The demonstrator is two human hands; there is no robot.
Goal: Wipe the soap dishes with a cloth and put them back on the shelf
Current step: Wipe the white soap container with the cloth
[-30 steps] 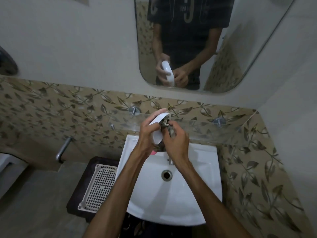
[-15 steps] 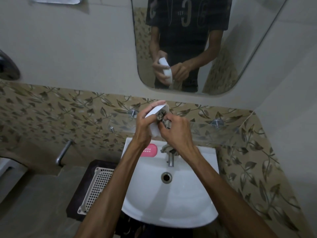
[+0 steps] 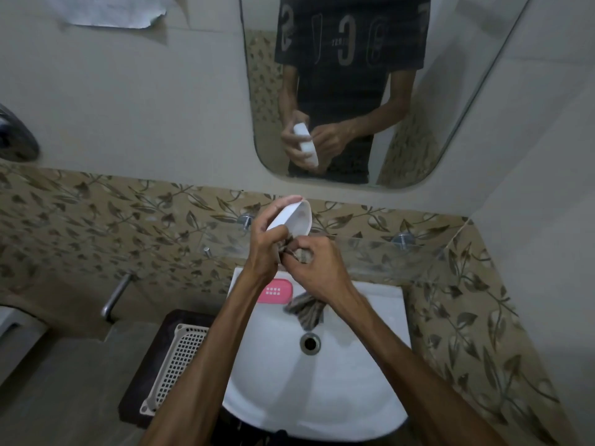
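My left hand (image 3: 269, 241) grips a white soap dish (image 3: 294, 218), tilted on edge above the sink, its hollow facing right. My right hand (image 3: 317, 263) is closed on a grey-brown cloth (image 3: 304, 309); one end is bunched against the dish's lower part, the other hangs below my wrist over the tap area. A pink soap dish (image 3: 275, 291) lies flat on the sink's back ledge, just under my left wrist. The clear glass shelf (image 3: 380, 252) runs along the tiled wall behind my hands.
The white sink (image 3: 322, 391) with its drain (image 3: 310, 342) is below my forearms. A white perforated basket (image 3: 180, 355) rests on a dark stand to the left. A metal handle (image 3: 116, 296) sticks out of the left wall. A mirror (image 3: 370, 91) hangs above.
The dish has tipped so its hollow shows more. My right hand has slid lower on it, and the cloth's loose end now hangs over the tap. The view has tilted up slightly.
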